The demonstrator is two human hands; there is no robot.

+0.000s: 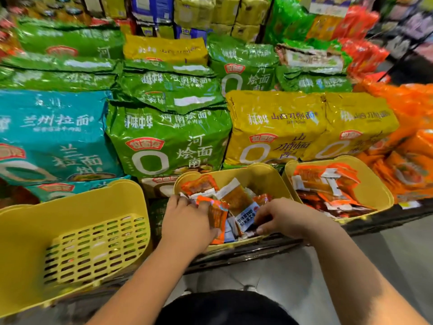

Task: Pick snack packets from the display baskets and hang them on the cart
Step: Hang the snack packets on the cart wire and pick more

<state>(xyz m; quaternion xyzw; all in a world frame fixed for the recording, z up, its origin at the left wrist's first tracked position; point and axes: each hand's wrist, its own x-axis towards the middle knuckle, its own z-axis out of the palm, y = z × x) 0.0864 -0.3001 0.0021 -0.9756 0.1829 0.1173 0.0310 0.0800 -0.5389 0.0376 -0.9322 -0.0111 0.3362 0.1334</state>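
Noodle packs (168, 141) behind; middle yellow basket (257, 173): left grip (187, 221) clutching orange packet (216, 215), right grip (285, 219) pinching blue-white packet (246, 215).

Left basket (77, 207) contents perhaps hidden, blurred

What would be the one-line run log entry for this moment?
stage: picking | left hand: grips orange packet | right hand: pinches blue-white packet | place: middle yellow basket
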